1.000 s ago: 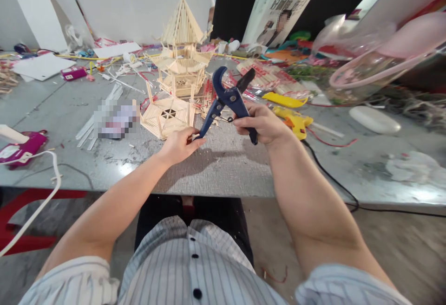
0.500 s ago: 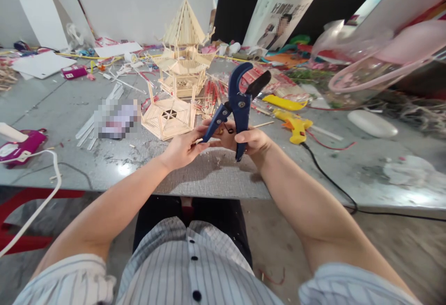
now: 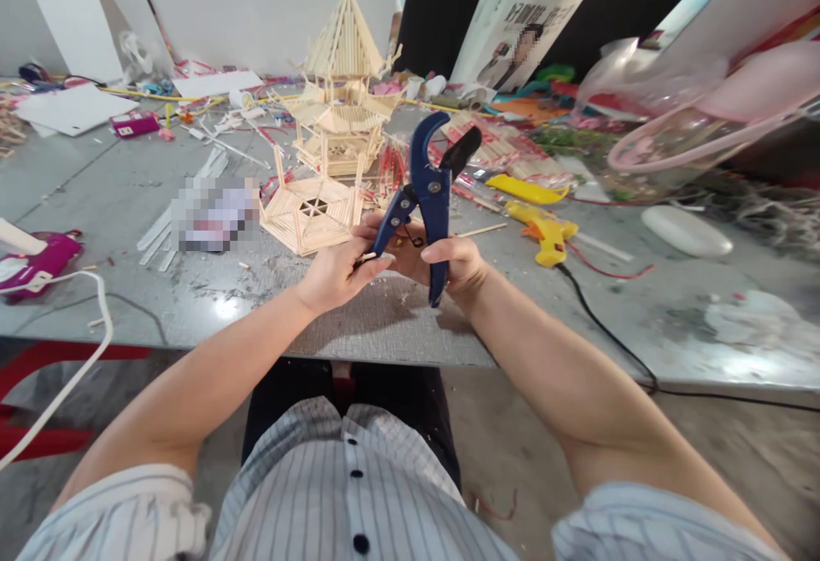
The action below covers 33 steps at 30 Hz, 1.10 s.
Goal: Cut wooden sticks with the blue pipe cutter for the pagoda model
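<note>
A blue pipe cutter (image 3: 436, 202) is held upright over the table's front, its dark blade and its two handles spread apart. My right hand (image 3: 461, 266) is closed round the right handle, thumb in front, with fingers reaching behind the tool. My left hand (image 3: 333, 277) grips the end of the left handle between thumb and fingers. A small pale bit, perhaps a stick end, shows at those fingertips. Just beyond my left hand lies a hexagonal stick base (image 3: 301, 224) with short uprights. Behind it stands a tiered stick pagoda (image 3: 346, 108) with a pointed roof.
A yellow glue gun (image 3: 547, 236) with a black cord (image 3: 602, 330) lies at right, beside a yellow utility knife (image 3: 529, 189). White strips (image 3: 157, 245) and a blurred-out object (image 3: 214, 215) lie at left. A magenta device (image 3: 44, 266) with a white cable (image 3: 102, 322) sits farther left.
The pipe cutter has shifted slightly left and its handles remain spread. Both hands keep their hold, and the view has moved a little.
</note>
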Motion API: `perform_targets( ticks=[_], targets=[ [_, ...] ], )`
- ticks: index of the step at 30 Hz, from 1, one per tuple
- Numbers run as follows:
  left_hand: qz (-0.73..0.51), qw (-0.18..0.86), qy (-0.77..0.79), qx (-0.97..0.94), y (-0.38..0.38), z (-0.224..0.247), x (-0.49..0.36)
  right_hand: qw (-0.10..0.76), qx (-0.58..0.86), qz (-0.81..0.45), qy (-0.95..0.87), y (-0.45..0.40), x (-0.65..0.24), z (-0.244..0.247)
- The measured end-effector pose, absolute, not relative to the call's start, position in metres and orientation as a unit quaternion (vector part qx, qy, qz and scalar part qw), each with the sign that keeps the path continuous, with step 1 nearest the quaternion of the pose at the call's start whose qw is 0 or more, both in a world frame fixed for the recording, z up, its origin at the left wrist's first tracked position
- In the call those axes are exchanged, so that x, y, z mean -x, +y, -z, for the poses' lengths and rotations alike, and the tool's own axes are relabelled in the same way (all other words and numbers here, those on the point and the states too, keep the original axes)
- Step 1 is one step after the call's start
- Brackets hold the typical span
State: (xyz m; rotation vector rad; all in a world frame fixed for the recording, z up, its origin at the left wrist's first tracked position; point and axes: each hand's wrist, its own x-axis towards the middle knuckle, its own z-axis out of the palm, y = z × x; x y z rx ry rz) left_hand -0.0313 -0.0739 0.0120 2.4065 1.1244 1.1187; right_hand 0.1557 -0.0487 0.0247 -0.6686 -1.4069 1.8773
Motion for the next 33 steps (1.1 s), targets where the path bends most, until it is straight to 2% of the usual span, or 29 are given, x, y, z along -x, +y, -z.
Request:
perform_targets(
  ticks=[7, 20, 33],
  targets=[
    [-0.386, 0.152, 0.348, -0.841, -0.071, -0.009, 0.03, 0.411, 0.236, -0.727, -0.496, -0.057, -0.137, -0.033],
    [-0.302, 0.172, 0.487, -0.801, -0.074, -0.017, 0.026, 0.516, 0.254, -0.702, -0.42, -0.049, -0.132, -0.022],
    [-0.286, 0.032, 0.483, -0.827, -0.065, -0.009, 0.038, 0.448, 0.2, -0.719, -0.492, -0.047, -0.142, -0.027]
  ],
)
